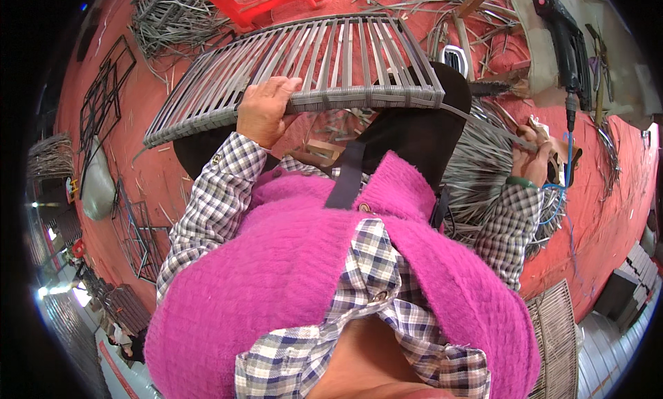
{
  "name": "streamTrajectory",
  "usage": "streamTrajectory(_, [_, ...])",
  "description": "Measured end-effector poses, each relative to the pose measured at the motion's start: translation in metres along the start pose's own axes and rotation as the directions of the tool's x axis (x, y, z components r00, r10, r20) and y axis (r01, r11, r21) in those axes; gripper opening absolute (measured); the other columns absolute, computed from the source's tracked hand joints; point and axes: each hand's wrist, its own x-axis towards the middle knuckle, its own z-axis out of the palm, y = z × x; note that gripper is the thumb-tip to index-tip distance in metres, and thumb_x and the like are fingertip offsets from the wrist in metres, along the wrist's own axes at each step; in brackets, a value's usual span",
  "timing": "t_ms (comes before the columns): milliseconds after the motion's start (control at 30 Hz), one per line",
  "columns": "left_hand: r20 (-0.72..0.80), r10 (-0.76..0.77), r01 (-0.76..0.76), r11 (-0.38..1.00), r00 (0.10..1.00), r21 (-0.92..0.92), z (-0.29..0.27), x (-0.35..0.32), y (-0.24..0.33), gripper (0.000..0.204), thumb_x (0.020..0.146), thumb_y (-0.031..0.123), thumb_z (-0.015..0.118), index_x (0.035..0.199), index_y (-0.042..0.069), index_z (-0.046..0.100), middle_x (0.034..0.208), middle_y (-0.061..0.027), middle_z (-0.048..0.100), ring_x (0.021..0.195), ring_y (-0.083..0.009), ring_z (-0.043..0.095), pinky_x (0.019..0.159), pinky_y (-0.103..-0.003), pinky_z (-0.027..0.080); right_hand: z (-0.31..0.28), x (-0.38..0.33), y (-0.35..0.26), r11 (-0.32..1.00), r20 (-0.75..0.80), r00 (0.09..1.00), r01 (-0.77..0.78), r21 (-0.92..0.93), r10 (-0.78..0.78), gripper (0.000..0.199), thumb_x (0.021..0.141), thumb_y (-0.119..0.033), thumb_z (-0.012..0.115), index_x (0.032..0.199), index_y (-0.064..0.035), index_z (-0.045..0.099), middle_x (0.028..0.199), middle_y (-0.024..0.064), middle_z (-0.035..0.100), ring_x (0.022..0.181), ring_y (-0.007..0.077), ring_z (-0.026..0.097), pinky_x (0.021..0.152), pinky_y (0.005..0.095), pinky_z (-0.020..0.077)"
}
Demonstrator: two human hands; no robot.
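Note:
A panel frame wound with flat grey strips lies tilted across my knees, with rows of strips spanning it and gaps between them. My left hand grips its near edge left of the middle, fingers over the wrapped bar. From the panel's near right corner a grey strip runs out to the right. Its far end is in my right hand, whose fingers are closed round it. Something pale and brown shows beside those fingers; I cannot make out what it is.
A big bundle of loose grey strips lies right of my knee. A black power tool with a blue hose hangs at the upper right. Beyond the panel stands a red plastic stool. Bare black frames lie on the red floor at left.

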Motion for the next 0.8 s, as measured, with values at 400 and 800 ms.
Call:
streamTrajectory(400, [-0.069, 0.144, -0.150, 0.985, 0.987, -0.081, -0.068, 0.058, 0.033, 0.053, 0.059, 0.024, 0.079, 0.107, 0.014, 0.060, 0.087, -0.0052, 0.059, 0.071, -0.0282, 0.058, 0.064, -0.038, 0.047, 0.151, -0.085, 0.023, 0.905, 0.534, 0.823, -0.360, 0.228, 0.193, 0.033, 0.096, -0.033, 0.045, 0.100, -0.0001, 0.051, 0.100, 0.0131, 0.056, 0.082, 0.0180, 0.055, 0.070, 0.0297, 0.0454])
streamTrajectory(800, [-0.218, 0.253, -0.242, 0.967, 0.943, 0.078, -0.075, 0.097, 0.014, 0.053, 0.062, 0.028, 0.078, 0.108, 0.011, 0.059, 0.093, -0.0060, 0.060, 0.082, -0.0256, 0.058, 0.071, -0.036, 0.047, 0.193, -0.042, 0.010, 0.423, 0.561, 0.681, 0.732, -0.534, -0.470, 0.043, 0.092, -0.036, 0.052, 0.073, 0.0007, 0.062, 0.062, 0.0142, 0.059, 0.053, 0.0299, 0.056, 0.051, 0.0363, 0.0428])
